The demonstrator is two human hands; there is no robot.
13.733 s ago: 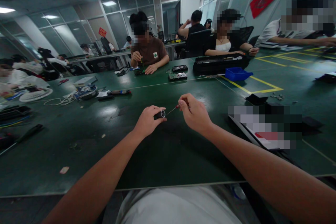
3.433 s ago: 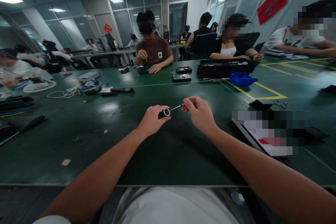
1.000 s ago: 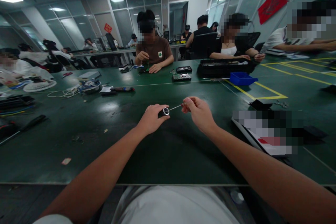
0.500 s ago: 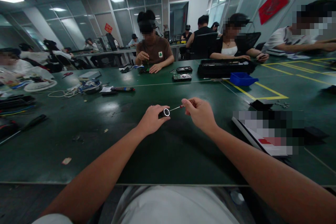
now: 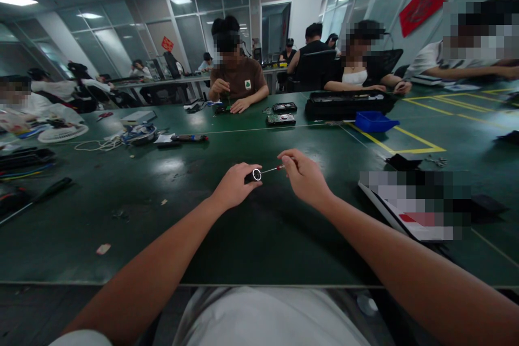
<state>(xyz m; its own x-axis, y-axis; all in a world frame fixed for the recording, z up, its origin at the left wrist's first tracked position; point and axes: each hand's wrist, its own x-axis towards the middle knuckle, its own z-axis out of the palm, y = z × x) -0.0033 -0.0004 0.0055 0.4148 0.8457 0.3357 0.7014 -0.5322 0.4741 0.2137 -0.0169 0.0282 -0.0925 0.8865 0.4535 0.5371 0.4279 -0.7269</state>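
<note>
My left hand [image 5: 234, 186] is closed round a short black cylinder [image 5: 255, 175] with a bright ring on its end, which faces toward me and to the right. In my right hand [image 5: 305, 175] is a thin screwdriver [image 5: 271, 171] with a red collar, pinched between thumb and fingers. Its metal shaft points left, and the tip meets the ringed end of the cylinder. Whether the tip sits in a screw is too small to tell. Both hands are above the green table [image 5: 227, 248], and most of the screwdriver's handle is hidden by my fingers.
A white box or booklet [image 5: 383, 205], partly blurred out, lies right of my right arm. Farther off are a blue bin [image 5: 375, 121], a long black casing [image 5: 348, 105] and two circuit-board units [image 5: 281, 119]. Cables [image 5: 138, 134] lie at the left. Co-workers sit across the table.
The fingers of my right hand have shifted and straightened along the screwdriver, with the hand slightly tilted. My left hand and the cylinder are nearly still.
</note>
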